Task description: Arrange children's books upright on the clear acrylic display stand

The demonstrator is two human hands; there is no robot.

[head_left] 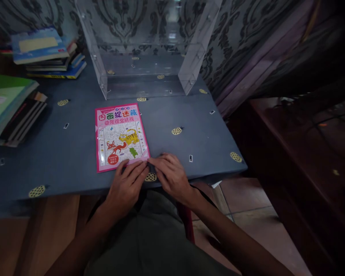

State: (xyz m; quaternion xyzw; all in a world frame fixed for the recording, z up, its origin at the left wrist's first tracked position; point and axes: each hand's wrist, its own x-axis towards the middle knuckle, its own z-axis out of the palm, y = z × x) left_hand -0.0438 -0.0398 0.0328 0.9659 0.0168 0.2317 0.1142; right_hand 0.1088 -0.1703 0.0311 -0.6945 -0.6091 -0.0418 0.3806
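A pink-bordered children's picture book (pixel 120 138) lies flat on the cloth-covered table, its cover showing a yellow tiger, a red fox and Chinese lettering. My left hand (pixel 128 182) rests across the book's bottom edge, fingers stretched out and lying flat. At the lower right corner of the book, my right hand (pixel 172 174) touches with its fingertips, index finger extended and thumb apart below it. The fingertips of both hands are close together at that corner. Neither hand visibly lifts the book.
Behind the book stands a clear acrylic shelf (pixel 186 73). Stacked books (pixel 48 50) sit at the back left, with another pile (pixel 14 107) nearer on the left. The blue-grey tablecloth (pixel 166 149) has pineapple prints. Dark furniture (pixel 276 161) stands right of the table.
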